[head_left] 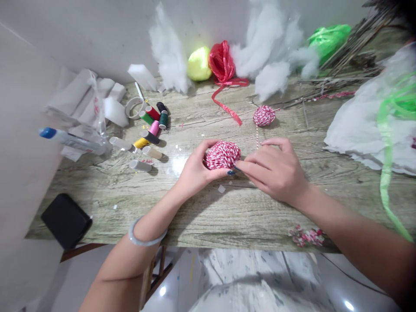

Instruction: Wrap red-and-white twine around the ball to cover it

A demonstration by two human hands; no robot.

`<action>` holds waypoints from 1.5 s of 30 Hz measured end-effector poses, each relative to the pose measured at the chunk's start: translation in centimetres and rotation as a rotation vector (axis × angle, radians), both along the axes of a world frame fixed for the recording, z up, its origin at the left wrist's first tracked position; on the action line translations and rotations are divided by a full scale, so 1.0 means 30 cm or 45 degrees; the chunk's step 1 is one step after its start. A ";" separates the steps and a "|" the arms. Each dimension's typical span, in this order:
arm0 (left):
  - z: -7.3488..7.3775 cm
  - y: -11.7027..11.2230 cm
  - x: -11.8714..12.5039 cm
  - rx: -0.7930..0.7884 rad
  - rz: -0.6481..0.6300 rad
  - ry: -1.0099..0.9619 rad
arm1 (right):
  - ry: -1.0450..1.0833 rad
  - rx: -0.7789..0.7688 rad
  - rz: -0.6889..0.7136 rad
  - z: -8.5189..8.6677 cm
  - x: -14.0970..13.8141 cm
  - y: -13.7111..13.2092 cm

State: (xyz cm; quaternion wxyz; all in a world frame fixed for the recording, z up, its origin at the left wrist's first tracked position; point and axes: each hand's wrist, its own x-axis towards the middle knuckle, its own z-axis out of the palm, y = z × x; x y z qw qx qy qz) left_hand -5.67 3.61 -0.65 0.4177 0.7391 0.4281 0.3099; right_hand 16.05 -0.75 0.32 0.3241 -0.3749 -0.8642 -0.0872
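Observation:
My left hand [199,167] is wrapped round a ball of red and white twine [222,155], holding it just above the wooden table. Beside it my right hand [276,169] is closed, thumb and fingers pinched at the ball's right side where the twine comes off. A smaller ball of the same red and white twine [264,115] lies further back. From it a strand [257,138] runs down toward my right hand. What exactly the right fingertips grip is partly hidden.
Thread spools [152,128], a tape roll [135,107] and a glue bottle [73,141] stand left. A black box [66,221] sits at the front-left edge. Red ribbon [222,65], white stuffing [273,47] and twigs [354,47] line the back; white cloth [360,117] lies right.

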 end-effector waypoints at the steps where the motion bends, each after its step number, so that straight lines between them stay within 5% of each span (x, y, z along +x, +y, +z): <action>1: -0.002 0.002 -0.001 0.001 0.010 -0.002 | -0.005 0.013 -0.002 0.000 0.000 -0.001; 26: -0.033 0.016 0.004 -0.226 0.002 -0.327 | -0.080 0.123 0.096 -0.008 -0.028 -0.011; 30: -0.021 0.008 -0.006 -0.440 -0.197 -0.346 | -0.064 0.087 0.102 -0.011 -0.021 -0.006; 35: -0.027 0.007 -0.004 -0.776 -0.241 -0.596 | -0.051 0.063 0.097 -0.009 -0.011 0.001; 45: -0.030 0.015 -0.006 -0.914 -0.211 -0.602 | -0.050 0.071 0.092 -0.003 -0.010 -0.001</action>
